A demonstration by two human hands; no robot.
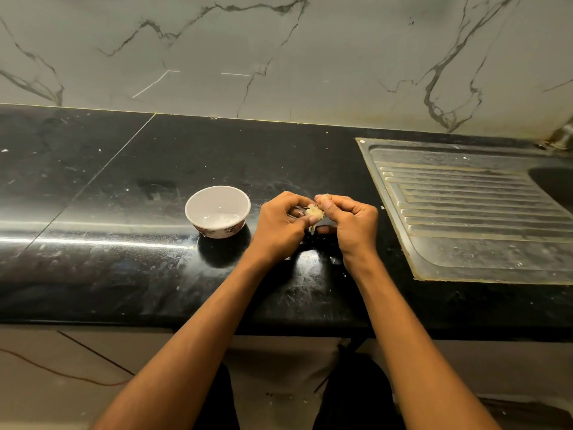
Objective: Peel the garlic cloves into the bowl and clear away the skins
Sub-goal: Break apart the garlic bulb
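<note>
A pale garlic clove [314, 213] with loose papery skin is held above the black countertop, between both hands. My left hand [280, 225] grips it from the left with curled fingers. My right hand [350, 223] pinches its skin from the right with thumb and fingertips. A small white bowl [217, 211] with a patterned outside stands just left of my left hand; something pale lies at its bottom, too unclear to name.
The black countertop [124, 212] carries scratches and small white specks. A steel sink drainboard [471, 212] is set into it at the right. A marble-patterned wall [279, 57] rises behind. The counter's front edge runs below my forearms.
</note>
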